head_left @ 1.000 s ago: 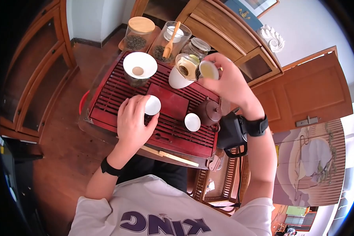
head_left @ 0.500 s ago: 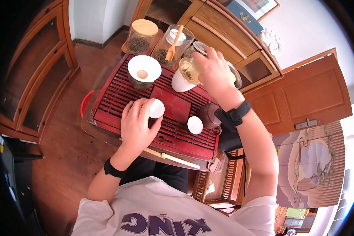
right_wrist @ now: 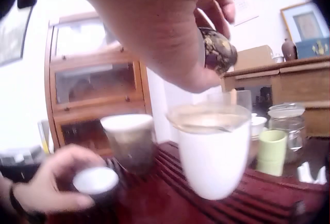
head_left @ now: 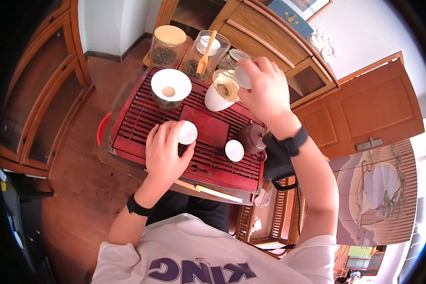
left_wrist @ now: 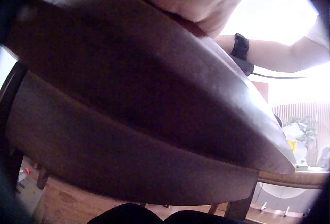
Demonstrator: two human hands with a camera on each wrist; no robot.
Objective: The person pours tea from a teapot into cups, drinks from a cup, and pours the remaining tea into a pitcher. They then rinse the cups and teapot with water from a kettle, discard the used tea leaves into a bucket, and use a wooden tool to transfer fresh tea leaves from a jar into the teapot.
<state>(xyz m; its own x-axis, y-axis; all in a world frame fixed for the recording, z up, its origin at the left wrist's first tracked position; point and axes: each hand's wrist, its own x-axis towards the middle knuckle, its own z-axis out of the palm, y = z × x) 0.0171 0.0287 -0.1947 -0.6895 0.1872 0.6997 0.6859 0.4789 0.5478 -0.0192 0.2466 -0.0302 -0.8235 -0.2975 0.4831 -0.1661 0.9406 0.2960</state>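
Note:
My right hand [head_left: 265,87] grips a small teacup [right_wrist: 220,51], dark with gold flecks outside, tipped beside the rim of a white pitcher [right_wrist: 214,162]. A clear strainer [head_left: 226,85] sits in the pitcher's mouth, with pale liquid and a dark patch inside. My left hand [head_left: 164,149] holds a second small cup [head_left: 188,132], white inside and dark outside, upright on the red slatted tea tray [head_left: 128,118]. Another white-lined cup [head_left: 234,150] stands by a brown teapot [head_left: 252,136]. A larger white-lined vessel [head_left: 171,85] stands at the tray's back left.
Behind the tray stand a wooden-lidded jar of dark leaves [head_left: 165,49], a glass container [head_left: 210,49] with a wooden scoop [head_left: 206,61], and a green cup [right_wrist: 271,152]. A black kettle [head_left: 281,165] is right of the tray. Light wooden tongs [head_left: 208,191] lie along the front edge.
My right hand has brought its cup from beside the pitcher to the strainer and tipped it; the cup had held yellowish liquid. My left hand stays on its cup.

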